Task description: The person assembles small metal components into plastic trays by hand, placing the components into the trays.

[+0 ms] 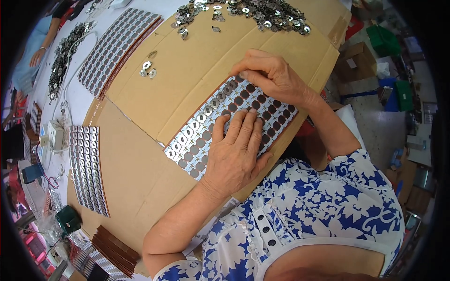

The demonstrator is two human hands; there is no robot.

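A rectangular board (194, 148) lies slanted in front of me, printed light blue and white with rows of dark round spots. Shiny oval metal pieces (201, 118) sit along its far long row; the other rows show dark discs. My left hand (236, 150) rests palm down on the board's near left part, fingers stretched out, covering some spots. My right hand (274, 77) is at the far right corner, thumb and forefinger pinched together over the end of the metal-piece row. Whatever is between those fingertips is hidden.
Brown cardboard (136, 187) covers the table. A heap of loose metal pieces (276, 16) lies at the back, with a few strays (147, 70) nearer. A stack of boards (119, 49) and another filled board (89, 168) lie left. Another person's hand (37, 57) shows far left.
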